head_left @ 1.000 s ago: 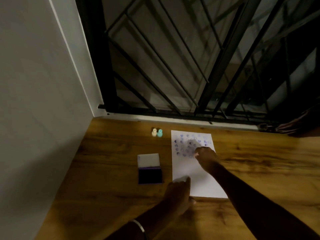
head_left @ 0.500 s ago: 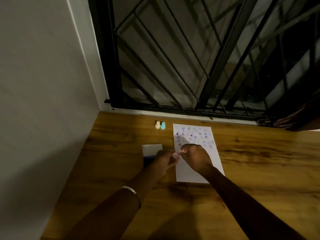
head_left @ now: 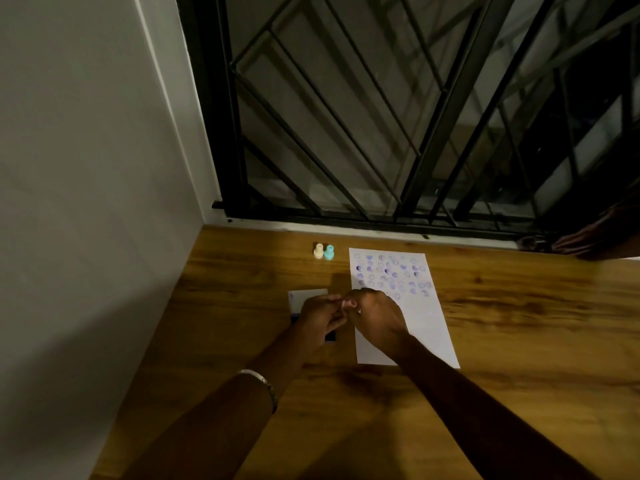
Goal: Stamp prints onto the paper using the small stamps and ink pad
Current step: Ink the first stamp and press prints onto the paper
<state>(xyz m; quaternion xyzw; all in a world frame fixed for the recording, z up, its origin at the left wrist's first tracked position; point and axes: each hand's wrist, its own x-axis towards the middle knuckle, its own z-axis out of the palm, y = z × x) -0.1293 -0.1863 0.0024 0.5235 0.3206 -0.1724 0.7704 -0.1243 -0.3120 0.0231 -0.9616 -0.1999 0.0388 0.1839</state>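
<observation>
Counter: wooden, carries all task items.

Paper: lies flat under and just beyond the right hand. The part beyond the hands is filled with rows of purple prints; the part nearer the person, beside the right wrist, is blank. Judgement: roughly the far third to half is stamped, the rest is left to do.

Ink pad: lid open, lies beneath the left hand and is mostly hidden by it; only its pale far part and a dark near corner show.

Left hand and right hand: fingertips meet between pad and paper, both pinched narrow around something small. Likely a stamp in hand, but it is too hidden to confirm, and which hand holds it cannot be told.

Cream stamp and teal stamp: upright, touching each other, well beyond the left hand, unused at present.

Judgement: stamping is midway; next print likely goes in the blank area.
</observation>
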